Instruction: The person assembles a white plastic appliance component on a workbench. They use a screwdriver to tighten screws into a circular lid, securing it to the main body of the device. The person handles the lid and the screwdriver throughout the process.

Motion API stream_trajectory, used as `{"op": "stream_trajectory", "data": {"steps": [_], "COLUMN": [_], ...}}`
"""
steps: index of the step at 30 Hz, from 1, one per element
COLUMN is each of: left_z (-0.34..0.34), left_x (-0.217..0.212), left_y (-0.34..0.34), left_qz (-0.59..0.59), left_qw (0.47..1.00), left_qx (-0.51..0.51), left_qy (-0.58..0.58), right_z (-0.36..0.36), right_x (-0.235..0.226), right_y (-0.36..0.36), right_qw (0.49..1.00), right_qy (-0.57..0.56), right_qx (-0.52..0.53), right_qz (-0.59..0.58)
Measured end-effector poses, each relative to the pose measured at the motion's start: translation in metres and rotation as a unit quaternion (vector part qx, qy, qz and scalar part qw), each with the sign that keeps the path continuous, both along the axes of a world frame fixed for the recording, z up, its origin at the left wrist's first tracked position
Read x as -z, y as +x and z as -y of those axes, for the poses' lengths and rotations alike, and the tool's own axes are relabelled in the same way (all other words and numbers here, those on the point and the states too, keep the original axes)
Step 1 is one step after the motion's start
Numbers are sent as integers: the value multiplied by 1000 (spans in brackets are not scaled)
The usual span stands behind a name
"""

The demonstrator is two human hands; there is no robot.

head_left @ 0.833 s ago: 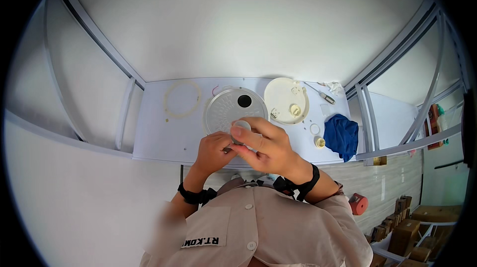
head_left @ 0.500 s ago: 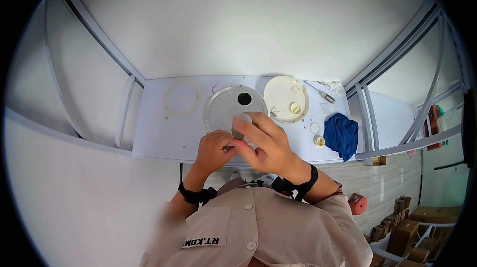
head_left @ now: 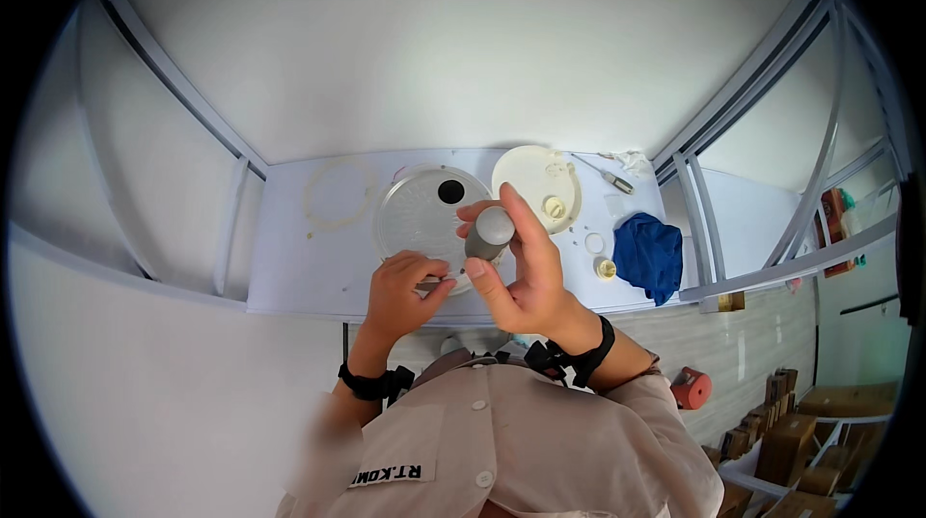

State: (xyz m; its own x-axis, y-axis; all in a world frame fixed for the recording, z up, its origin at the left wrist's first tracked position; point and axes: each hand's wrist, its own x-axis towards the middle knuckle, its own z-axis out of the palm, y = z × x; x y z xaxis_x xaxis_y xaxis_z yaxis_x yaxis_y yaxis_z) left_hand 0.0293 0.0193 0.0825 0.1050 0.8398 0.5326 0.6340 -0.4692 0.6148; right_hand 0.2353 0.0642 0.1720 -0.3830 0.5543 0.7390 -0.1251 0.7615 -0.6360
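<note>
My right hand [head_left: 535,277] is closed round a grey cylinder [head_left: 490,233] with a smooth round end, held above the near right part of a large round silver metal disc [head_left: 410,219]. A black round spot [head_left: 450,192] shows on the far part of that disc. At the disc's near edge, my left hand [head_left: 400,291] is closed with thumb and fingertips together; what it pinches is too small to make out. Behind my right hand lies a cream round cover [head_left: 521,171], with a small cream ring-shaped part [head_left: 554,207] on it.
At the back right lies a screwdriver [head_left: 617,181] by crumpled white material [head_left: 632,163]. A blue cloth [head_left: 648,259] sits at the table's right, beside a small cream cap [head_left: 605,269] and a white ring [head_left: 594,242]. A thin pale hoop [head_left: 340,192] lies at the left.
My right hand has drawn away from the left one, to the right, with the grey cylinder now tilted end-up. My left hand stays low over the disc's near edge.
</note>
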Motion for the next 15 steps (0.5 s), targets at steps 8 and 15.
{"op": "stream_trajectory", "data": {"steps": [8,15], "left_z": [-5,-23], "left_x": [-19,-31], "left_y": [29,80], "left_qz": [-50,-34], "left_qw": [996,992], "left_qx": [-46,-47], "left_qy": [52,110], "right_z": [-7,-13], "right_x": [-10,-14], "right_y": [39,89], "right_qw": [1000,996], "right_qy": [23,-2], "right_qx": [12,52], "right_qz": [-12,-68]}}
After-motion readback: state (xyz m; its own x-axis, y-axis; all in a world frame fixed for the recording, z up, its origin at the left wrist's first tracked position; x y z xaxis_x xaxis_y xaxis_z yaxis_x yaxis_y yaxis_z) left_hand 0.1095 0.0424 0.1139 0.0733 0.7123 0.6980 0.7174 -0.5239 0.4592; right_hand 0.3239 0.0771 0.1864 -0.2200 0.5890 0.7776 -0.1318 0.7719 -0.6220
